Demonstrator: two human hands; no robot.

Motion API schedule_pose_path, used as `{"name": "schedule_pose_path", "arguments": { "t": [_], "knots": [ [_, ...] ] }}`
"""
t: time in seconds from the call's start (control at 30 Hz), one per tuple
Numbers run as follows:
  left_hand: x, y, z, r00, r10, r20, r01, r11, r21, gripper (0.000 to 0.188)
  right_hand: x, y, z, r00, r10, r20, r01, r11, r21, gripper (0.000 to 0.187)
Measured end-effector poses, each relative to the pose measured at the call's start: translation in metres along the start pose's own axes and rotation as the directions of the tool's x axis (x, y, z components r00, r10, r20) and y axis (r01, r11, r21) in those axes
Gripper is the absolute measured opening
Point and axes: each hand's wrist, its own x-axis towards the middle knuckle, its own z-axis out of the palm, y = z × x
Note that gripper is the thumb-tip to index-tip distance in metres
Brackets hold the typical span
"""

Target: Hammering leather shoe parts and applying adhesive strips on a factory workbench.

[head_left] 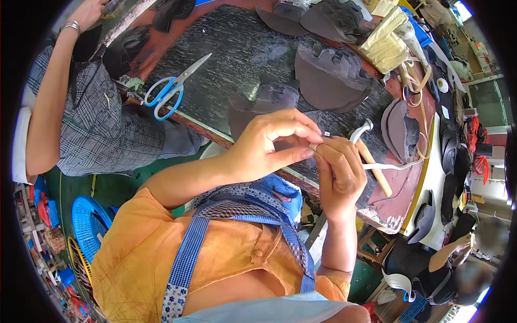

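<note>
Both my hands meet over the dark worktable [226,48], near its front edge. My left hand [274,141] is closed in a pinch, thumb and forefinger on the end of a narrow white strip [401,167]. My right hand [342,167] is closed on the same strip, fingertips touching those of my left. From my right hand the strip trails right and loops up toward the table's far right side. Under and beyond my hands lie dark grey cut pieces [331,81], stacked in overlapping layers. A hammer [377,167] with a wooden handle rests just right of my right hand.
Blue-handled scissors [172,91] lie at the table's left edge. More grey pieces [398,132] sit at the right, below a yellowish bundle [385,43]. A person in a plaid garment [107,118] is close on the left. Blue baskets [89,226] stand on the floor.
</note>
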Motion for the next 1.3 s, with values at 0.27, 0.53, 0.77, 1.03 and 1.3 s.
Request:
{"name": "schedule_pose_path", "arguments": {
  "t": [0.27, 0.53, 0.77, 1.03, 1.3],
  "knots": [
    [-0.011, -0.015, -0.002, 0.928, -0.343, 0.145, 0.363, 0.745, -0.559, 0.018, -0.002, -0.001, 0.001, 0.994, 0.072, 0.077, -0.078, 0.994, 0.077, 0.015],
    [0.001, -0.083, -0.066, 0.988, 0.074, -0.135, 0.062, 0.611, 0.789, 0.051, 0.002, 0.013, 0.014, 0.933, 0.343, 0.110, -0.355, 0.927, 0.122, 0.007],
    [0.014, -0.032, -0.042, 0.916, -0.392, -0.090, 0.394, 0.919, 0.013, 0.026, 0.045, 0.008, 0.028, 0.983, 0.106, 0.153, -0.101, 0.994, -0.042, 0.008],
    [0.013, -0.015, -0.036, 0.964, -0.256, -0.068, 0.265, 0.944, 0.194, 0.022, 0.051, 0.007, 0.035, 0.981, 0.144, 0.127, -0.126, 0.982, -0.142, 0.008],
    [0.005, -0.024, -0.040, 0.956, -0.221, -0.190, 0.251, 0.956, 0.150, 0.007, 0.038, 0.020, 0.016, 0.955, 0.295, 0.023, -0.289, 0.947, -0.137, 0.023]
  ]
}}
